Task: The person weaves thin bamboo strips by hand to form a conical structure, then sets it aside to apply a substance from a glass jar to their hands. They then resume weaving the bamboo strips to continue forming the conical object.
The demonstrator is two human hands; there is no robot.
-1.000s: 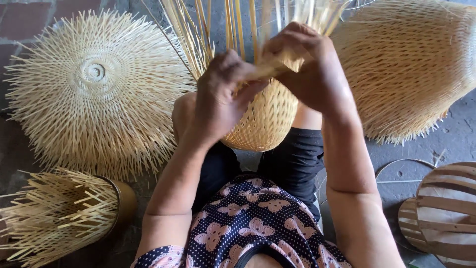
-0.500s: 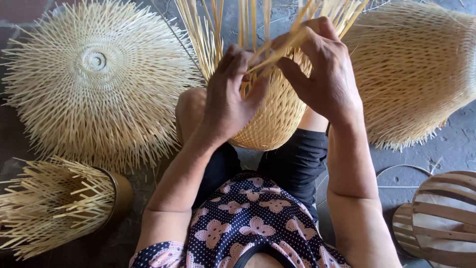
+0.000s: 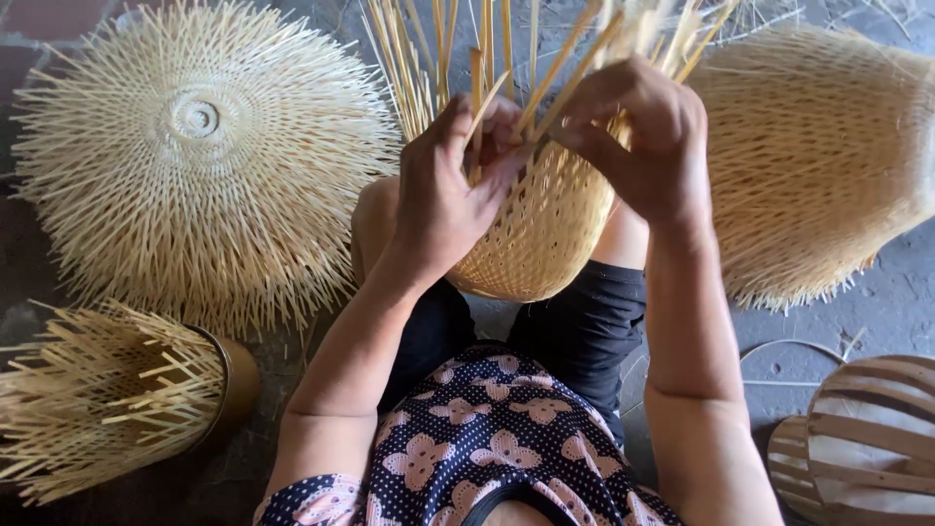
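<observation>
A half-woven bamboo basket (image 3: 541, 234) rests between my knees, its woven bowl pointing toward me and loose strips (image 3: 429, 58) fanning upward. My left hand (image 3: 443, 195) is closed on a few of the strips at the basket's rim. My right hand (image 3: 643, 136) pinches other strips just to the right of it, fingers bent around them. Both hands meet over the top edge of the weave.
A large round woven piece with spiky ends (image 3: 195, 156) lies at left. Another big woven shape (image 3: 818, 166) lies at right. A small unfinished basket on a dark mould (image 3: 117, 390) sits lower left. A slatted wooden form (image 3: 867, 438) and wire hoop are lower right.
The basket and both hands have shifted up and right in view. My fingers have worked along the strips, and the left hand now grips higher on the rim.
</observation>
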